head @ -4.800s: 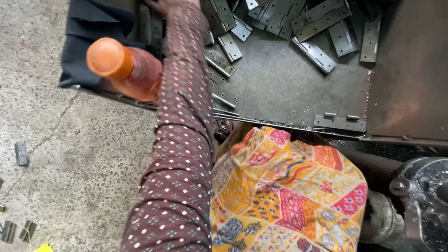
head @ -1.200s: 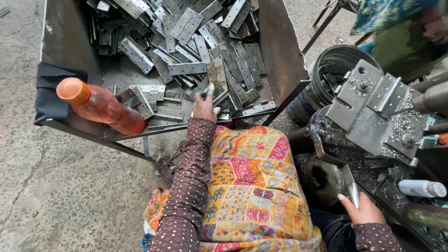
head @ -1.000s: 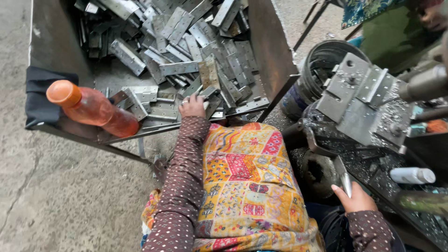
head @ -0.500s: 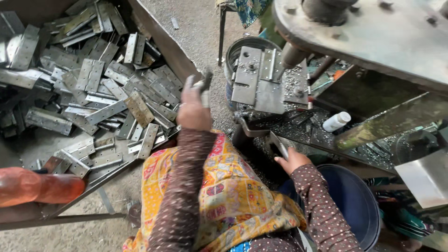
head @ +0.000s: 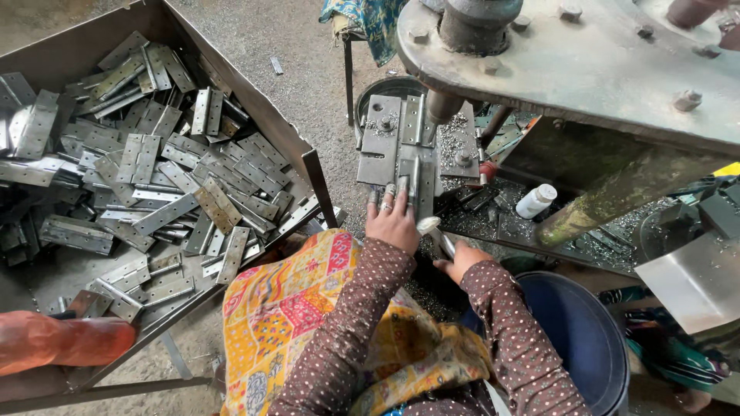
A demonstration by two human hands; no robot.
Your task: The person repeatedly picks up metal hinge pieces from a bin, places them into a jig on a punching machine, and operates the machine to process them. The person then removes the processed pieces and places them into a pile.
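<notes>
Now the left hand [head: 393,223] presses a stiff, thin metal hinge [head: 415,185], likely sharp-edged, flat on the fixture; the right hand [head: 460,260] grips a lever [head: 433,235].

Just the one head cam, looking steeply down and slightly forward, pretty close in. Left hand [head: 393,222] and right hand [head: 461,260] sitting about mid-frame, press table [head: 397,139] right beyond the fingers, hinge tray [head: 254,115] off left of the left hand.
</notes>
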